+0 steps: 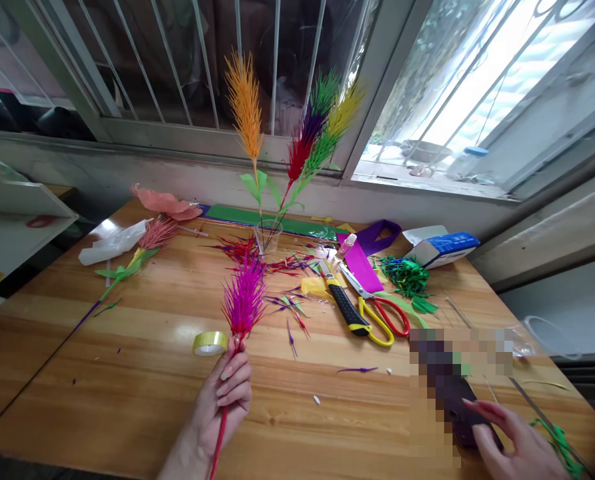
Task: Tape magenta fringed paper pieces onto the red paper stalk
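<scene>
My left hand (230,387) is closed around the red-wrapped stem of an artificial flower spike (245,300), held upright with magenta bristles above red ones. Beside that hand, a roll of clear yellowish tape (210,343) lies on the table. At the lower right, my right hand (520,440) has its thumb and forefinger apart over the near end of a dark phone (465,417). The fingertips seem to touch the phone, which lies on the table and is partly blurred by pixelation.
A clear cup (268,237) holds orange and multicoloured spikes. Scissors (377,307) and a utility knife (345,303) lie right of centre. A pink flower (160,233) lies at left. Further right are green tinsel scraps (407,277) and a blue-white box (442,250).
</scene>
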`<state>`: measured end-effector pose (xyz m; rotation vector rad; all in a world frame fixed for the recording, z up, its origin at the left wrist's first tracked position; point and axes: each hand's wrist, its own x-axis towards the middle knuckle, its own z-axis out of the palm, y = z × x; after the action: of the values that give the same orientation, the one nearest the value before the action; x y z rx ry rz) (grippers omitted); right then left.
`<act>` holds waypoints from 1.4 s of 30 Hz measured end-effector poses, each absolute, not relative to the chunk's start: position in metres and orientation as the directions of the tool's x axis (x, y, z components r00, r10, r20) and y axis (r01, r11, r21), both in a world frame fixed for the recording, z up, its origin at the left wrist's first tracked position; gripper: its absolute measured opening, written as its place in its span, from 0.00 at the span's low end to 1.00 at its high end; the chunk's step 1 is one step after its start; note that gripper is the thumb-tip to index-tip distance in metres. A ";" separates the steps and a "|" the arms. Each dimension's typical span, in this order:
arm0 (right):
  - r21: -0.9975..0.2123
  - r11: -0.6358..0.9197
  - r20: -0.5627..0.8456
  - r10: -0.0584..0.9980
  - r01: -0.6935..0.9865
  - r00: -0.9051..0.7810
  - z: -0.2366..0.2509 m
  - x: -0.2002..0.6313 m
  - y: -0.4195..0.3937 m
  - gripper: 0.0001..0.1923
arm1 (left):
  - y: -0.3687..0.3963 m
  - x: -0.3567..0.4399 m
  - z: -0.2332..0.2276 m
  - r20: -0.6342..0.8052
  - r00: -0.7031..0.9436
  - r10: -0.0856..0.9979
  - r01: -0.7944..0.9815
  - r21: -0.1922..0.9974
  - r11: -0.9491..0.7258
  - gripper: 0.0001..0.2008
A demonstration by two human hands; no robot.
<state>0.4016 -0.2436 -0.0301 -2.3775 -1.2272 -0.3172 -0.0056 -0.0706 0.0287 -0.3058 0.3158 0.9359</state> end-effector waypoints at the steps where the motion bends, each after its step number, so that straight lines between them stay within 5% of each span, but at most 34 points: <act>1: -0.240 -0.480 0.357 0.765 0.844 0.536 -0.032 0.401 -0.239 0.14 | -0.071 -0.005 0.029 -0.394 0.556 0.732 -0.820 -0.116 0.560 0.17; 7: -0.091 -0.381 0.302 0.870 0.920 0.390 -0.021 0.401 -0.196 0.25 | -0.074 -0.010 0.030 -0.392 0.544 0.742 -0.825 -0.090 0.558 0.17; 14: -0.091 -0.338 0.425 0.837 0.937 0.344 -0.016 0.393 -0.230 0.20 | -0.068 -0.016 0.029 -0.365 0.532 0.764 -0.838 -0.095 0.538 0.16; 23: -0.099 -0.210 0.391 0.891 0.973 0.232 -0.020 0.374 -0.241 0.20 | -0.063 -0.021 0.035 -0.357 0.519 0.776 -0.843 -0.066 0.534 0.16; 42: -0.125 -0.363 0.391 0.837 0.923 0.382 -0.021 0.393 -0.244 0.19 | -0.063 -0.017 0.033 -0.379 0.503 0.777 -0.848 -0.039 0.529 0.16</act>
<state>0.3933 -0.2441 -0.0213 -2.3234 -1.5398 -0.3739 -0.0172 -0.0629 0.0331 -0.2316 0.3349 0.9917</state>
